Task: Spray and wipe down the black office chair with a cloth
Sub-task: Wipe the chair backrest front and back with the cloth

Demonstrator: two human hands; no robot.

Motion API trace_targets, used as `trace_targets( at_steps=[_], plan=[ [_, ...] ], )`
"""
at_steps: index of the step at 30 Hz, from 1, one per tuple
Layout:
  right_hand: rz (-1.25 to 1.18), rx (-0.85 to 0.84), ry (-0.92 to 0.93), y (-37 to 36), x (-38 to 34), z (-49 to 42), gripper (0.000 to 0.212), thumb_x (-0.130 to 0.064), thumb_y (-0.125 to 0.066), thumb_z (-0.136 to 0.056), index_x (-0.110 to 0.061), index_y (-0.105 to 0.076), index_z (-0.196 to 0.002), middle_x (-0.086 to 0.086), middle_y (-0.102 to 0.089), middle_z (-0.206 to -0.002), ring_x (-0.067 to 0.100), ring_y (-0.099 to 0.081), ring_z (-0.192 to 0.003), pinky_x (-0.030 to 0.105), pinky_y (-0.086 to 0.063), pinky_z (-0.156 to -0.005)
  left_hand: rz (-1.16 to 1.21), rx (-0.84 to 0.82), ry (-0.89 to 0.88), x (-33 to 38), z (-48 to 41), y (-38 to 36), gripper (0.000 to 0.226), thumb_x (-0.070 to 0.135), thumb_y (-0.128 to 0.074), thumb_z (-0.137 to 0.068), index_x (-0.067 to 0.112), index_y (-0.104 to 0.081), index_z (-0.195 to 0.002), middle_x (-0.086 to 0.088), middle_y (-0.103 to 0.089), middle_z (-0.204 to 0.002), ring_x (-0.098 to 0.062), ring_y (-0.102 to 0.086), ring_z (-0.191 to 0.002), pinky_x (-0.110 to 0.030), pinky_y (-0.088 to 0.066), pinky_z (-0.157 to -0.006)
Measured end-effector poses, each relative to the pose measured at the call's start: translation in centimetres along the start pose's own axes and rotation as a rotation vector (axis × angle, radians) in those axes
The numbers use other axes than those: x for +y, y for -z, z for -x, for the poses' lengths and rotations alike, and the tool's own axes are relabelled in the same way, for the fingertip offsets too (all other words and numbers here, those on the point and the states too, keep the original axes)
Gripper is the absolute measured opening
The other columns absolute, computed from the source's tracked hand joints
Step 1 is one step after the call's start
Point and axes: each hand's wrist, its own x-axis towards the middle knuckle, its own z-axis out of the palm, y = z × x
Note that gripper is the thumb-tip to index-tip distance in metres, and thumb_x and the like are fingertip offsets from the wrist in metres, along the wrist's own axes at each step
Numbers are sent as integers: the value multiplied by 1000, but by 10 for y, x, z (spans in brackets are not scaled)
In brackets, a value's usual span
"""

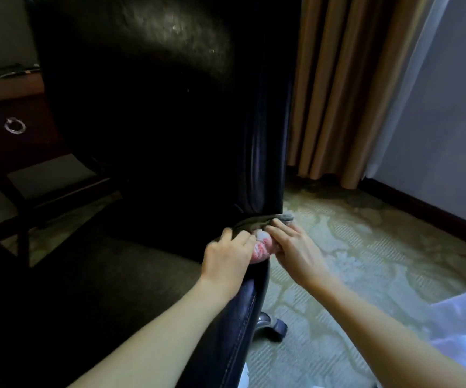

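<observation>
The black office chair [153, 113] fills the left and middle of the view, its tall backrest upright and its dark seat below. A padded armrest [234, 317] runs from the bottom middle up toward the backrest. A bunched cloth [262, 247], grey with a pink and white part, lies over the far end of the armrest. My left hand [227, 256] rests on the armrest with fingers curled onto the cloth's left side. My right hand [296, 247] grips the cloth from the right. No spray bottle is in view.
A dark wooden desk with a ring drawer pull [15, 126] stands at the left. Tan curtains [346, 88] hang behind the chair, a pale wall [450, 135] at the right. Patterned carpet [366, 261] spreads right of the chair; a chair base leg [273, 326] sticks out.
</observation>
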Motion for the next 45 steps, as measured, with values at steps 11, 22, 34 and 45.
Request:
trace_targets(
  at_steps=[11, 22, 34, 45],
  plan=[
    [-198, 28, -286, -43, 6, 11, 38, -5, -72, -65, -18, -65, -99, 1, -64, -88, 23, -56, -83, 25, -36, -67, 157, -155, 187, -7, 4, -38, 54, 10, -55, -91, 28, -43, -140, 13, -54, -133, -29, -50, -109, -34, -51, -71],
    [-79, 178, -54, 72, -47, -21, 55, 5, -76, -56, -11, -66, -108, -1, -67, -109, 19, -55, -97, 17, -38, -86, 149, 202, 12, -27, 0, 79, 46, 8, -65, -67, 17, -68, -112, 6, -68, -103, -23, -56, -69, -29, -50, -42],
    [-20, 418, 150, 268, -128, -137, 43, 2, -71, -71, -12, -65, -112, 0, -65, -112, 21, -54, -97, 26, -45, -87, 15, 471, -7, -75, -82, 279, 56, 1, -79, -61, 17, -69, -114, 11, -69, -106, -20, -53, -64, -27, -46, -44],
    [33, 527, 138, 334, -124, -260, 43, 6, -68, -72, -9, -65, -112, 4, -66, -112, 28, -53, -100, 38, -50, -84, 4, 471, 128, -115, -203, 343, 52, 9, -56, -90, 28, -48, -138, 14, -55, -131, -23, -50, -94, -34, -45, -73]
  ],
)
